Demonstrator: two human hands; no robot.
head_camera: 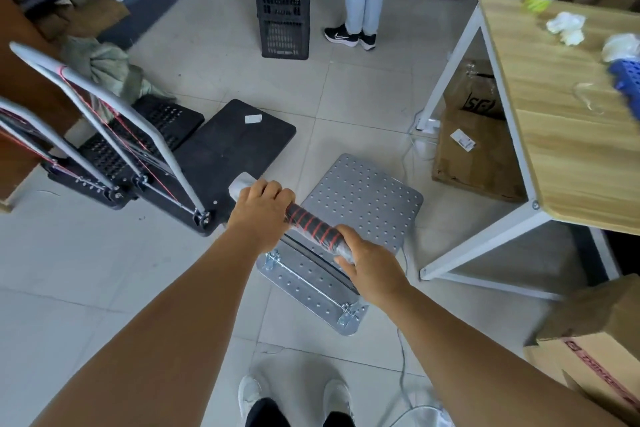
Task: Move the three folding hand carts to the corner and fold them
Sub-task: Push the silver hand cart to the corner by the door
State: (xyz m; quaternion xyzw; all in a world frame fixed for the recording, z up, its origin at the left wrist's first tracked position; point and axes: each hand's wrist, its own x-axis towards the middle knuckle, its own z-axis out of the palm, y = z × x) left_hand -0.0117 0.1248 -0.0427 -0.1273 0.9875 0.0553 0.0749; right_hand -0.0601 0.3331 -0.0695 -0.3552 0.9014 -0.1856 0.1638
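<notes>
Seen from a head camera looking down, two bare arms reach forward from the bottom of the frame to the handle (pixel 313 226) of a grey metal hand cart (pixel 360 208) at the centre. The left hand (pixel 260 211) curls over the upper-left end of the handle, where a scrap of white wrap shows; the right hand (pixel 369 263) wraps round its lower-right end. Between them the grip is black with red spiral stripes. The handle's long axis runs diagonally from centre-left down to centre-right, across the person's body, with both hands about equally near it. The cart's perforated deck stretches away from the hands toward the upper right, its hinge brackets just below the handle, and the handle stands upright. To the left of centre, two black hand carts (pixel 239 139) sit side by side near a brown cabinet (pixel 20 107) at the left edge, silver handles (pixel 114 107) raised and laced with red cord, so neither is folded. That looks like the corner, lying up and to the left of the hands, so the grey cart would probably need swinging leftward to join them. A wooden worktop (pixel 554 135) on white legs fills the right side, flattened cardboard (pixel 478 149) beneath it. A stack of black crates (pixel 284 14) and two people's legs stand at the top. White shoes show at the bottom.
</notes>
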